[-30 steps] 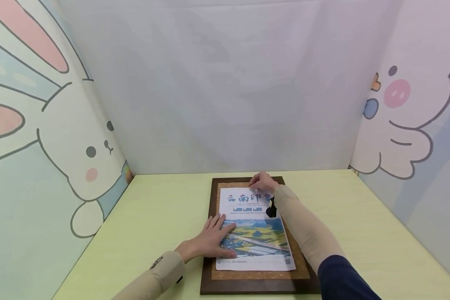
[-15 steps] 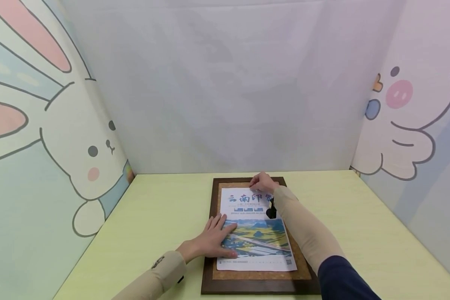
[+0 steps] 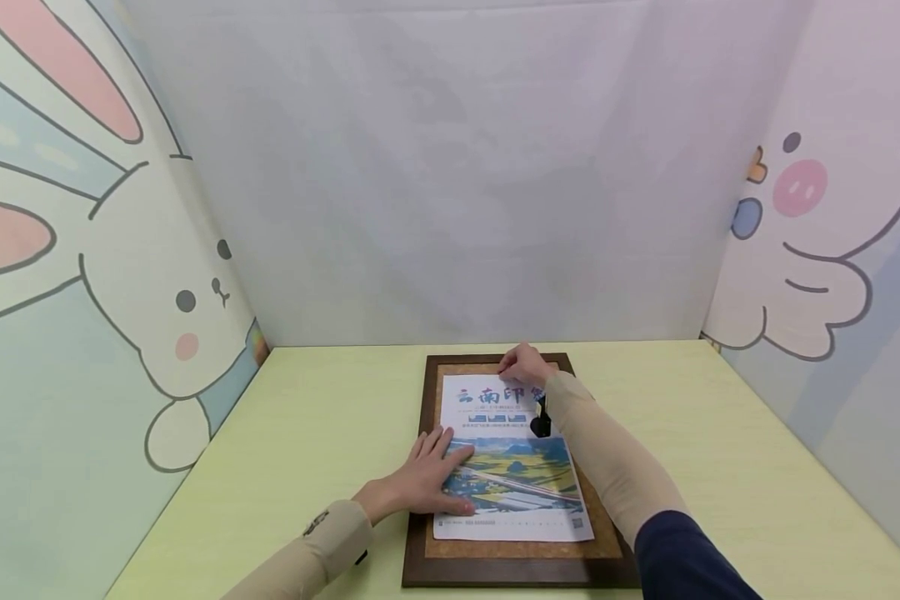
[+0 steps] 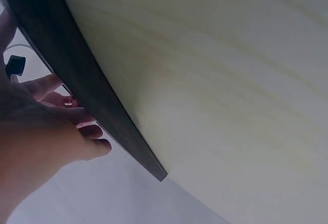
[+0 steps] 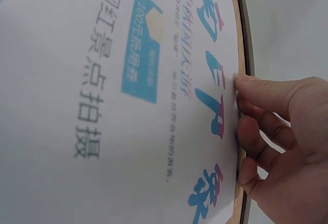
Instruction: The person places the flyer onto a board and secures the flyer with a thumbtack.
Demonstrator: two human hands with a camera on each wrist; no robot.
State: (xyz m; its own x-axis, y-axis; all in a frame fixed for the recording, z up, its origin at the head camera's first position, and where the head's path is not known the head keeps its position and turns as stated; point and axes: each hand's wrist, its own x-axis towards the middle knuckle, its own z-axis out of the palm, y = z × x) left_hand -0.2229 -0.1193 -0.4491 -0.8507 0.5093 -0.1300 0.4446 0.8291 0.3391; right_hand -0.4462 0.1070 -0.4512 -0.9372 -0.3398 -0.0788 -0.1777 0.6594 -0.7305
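A printed poster (image 3: 510,454) lies flat on a cork board (image 3: 521,552) with a dark wooden frame (image 3: 412,533), which rests on the pale green desk (image 3: 322,433); the left hand (image 3: 423,483) lies flat on the poster's near left part, fingers straight and spread, pressing the sheet down with nothing gripped; the right hand (image 3: 523,364) sits at the poster's far edge, its fingers (image 5: 256,93) curled, their tips against the top edge of the sheet where it meets the cork; whether its grip actually pinches the paper cannot be told; a small black device (image 3: 542,423) hangs under the right wrist; cartoon-printed panels (image 3: 120,275) wall the desk on both sides.
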